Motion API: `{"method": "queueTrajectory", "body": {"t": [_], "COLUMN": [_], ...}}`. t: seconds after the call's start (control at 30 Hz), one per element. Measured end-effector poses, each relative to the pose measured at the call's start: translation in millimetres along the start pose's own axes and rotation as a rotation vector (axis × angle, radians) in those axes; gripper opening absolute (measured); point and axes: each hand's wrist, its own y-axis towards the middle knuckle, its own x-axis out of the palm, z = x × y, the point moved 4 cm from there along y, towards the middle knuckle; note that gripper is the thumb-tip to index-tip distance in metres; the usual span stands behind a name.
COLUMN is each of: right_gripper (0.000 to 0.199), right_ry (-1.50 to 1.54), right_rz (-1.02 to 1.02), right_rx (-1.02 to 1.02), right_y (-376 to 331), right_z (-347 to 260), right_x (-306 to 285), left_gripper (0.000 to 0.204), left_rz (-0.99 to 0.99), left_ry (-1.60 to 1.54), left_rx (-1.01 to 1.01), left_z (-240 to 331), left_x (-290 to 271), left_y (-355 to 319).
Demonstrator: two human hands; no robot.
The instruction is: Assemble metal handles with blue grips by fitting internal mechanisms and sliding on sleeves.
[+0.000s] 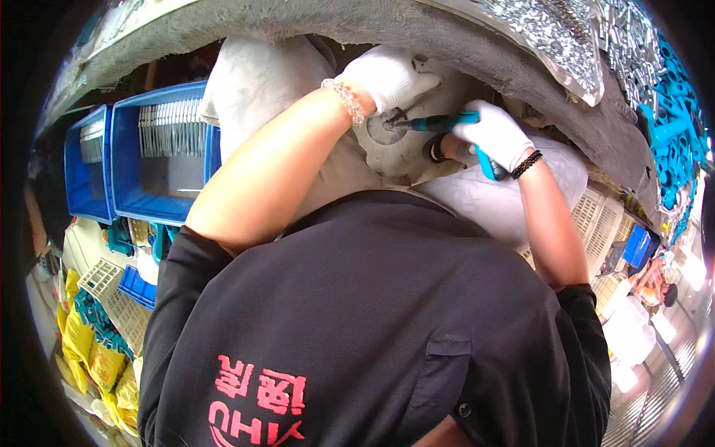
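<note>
My right hand [494, 136], in a white knit glove, is closed around a teal-and-black hand tool [441, 122]. Its dark metal end points left, over a round recess in a pale, worn surface [406, 153] between my knees. The tool's exact kind is unclear. Just above and left of that metal end is my left hand [391, 78], also in a white glove, with its thumb side toward the tool. Its fingers are mostly hidden, so whether it grips anything does not show.
A grey cloth-covered bench edge [357, 22] curves above my hands. Shiny metal parts [544, 33] and teal plastic pieces [670, 127] are heaped at the right. Blue bins [160, 190] with rows of metal strips stand at the left, above yellow sacks [93, 350]. A beige crate [592, 223] is beside my right arm.
</note>
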Motion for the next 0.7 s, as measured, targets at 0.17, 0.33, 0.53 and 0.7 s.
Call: {"method": "queueTrajectory", "body": {"t": [0.17,0.33,0.53,0.7], "right_gripper": [0.044,0.027,0.028,0.029], "right_ry": [-0.537,-0.756,-0.882,-0.874], "right_rz": [0.049,0.326,0.077,0.004], "right_rx": [-0.477,-0.372,-0.373,-0.553], "right_y": [-60,-19,-16,9], "right_z": [-42,-1,-25,-10], "right_x": [12,34,58,61], "left_gripper": [0.048,0.034,0.027,0.025], "left_rz": [-0.253,-0.184,-0.533,-0.651], "left_ry": [-0.173,0.282,0.428,0.515], "left_rx": [0.137,0.229,0.111,0.309], "left_z": [28,64,55,51], "left_x": [8,86,88,97], "left_y": [-16,-22,-10,5]}}
